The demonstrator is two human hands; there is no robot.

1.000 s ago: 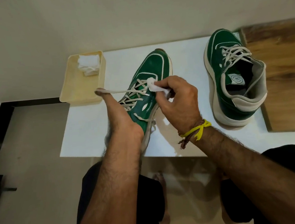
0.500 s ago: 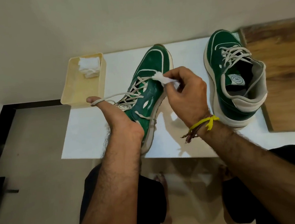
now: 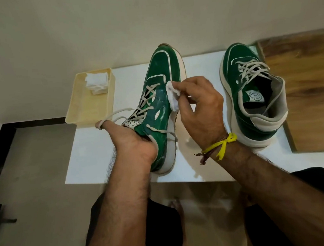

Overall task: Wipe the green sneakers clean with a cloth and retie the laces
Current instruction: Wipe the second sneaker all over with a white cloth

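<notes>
A green sneaker (image 3: 160, 72) with a cream sole is tilted on its side over the white table (image 3: 94, 160), toe pointing away. My left hand (image 3: 131, 141) grips it at the heel and collar, thumb stretched left with a loose lace (image 3: 115, 113) looped over it. My right hand (image 3: 199, 107) pinches a small white cloth (image 3: 171, 96) and presses it against the sneaker's side panel beside the laces. The second green sneaker (image 3: 252, 95) stands upright on the table to the right, laced, untouched.
A cream plastic tray (image 3: 89, 107) at the table's left back corner holds folded white cloths (image 3: 97, 83). A wooden surface (image 3: 311, 90) adjoins the table on the right. A wall runs behind. My knees and the floor lie below the table's front edge.
My left hand has tipped the sneaker more upright, toe raised. My right hand slid the cloth forward along the side panel, then back down toward the midfoot.
</notes>
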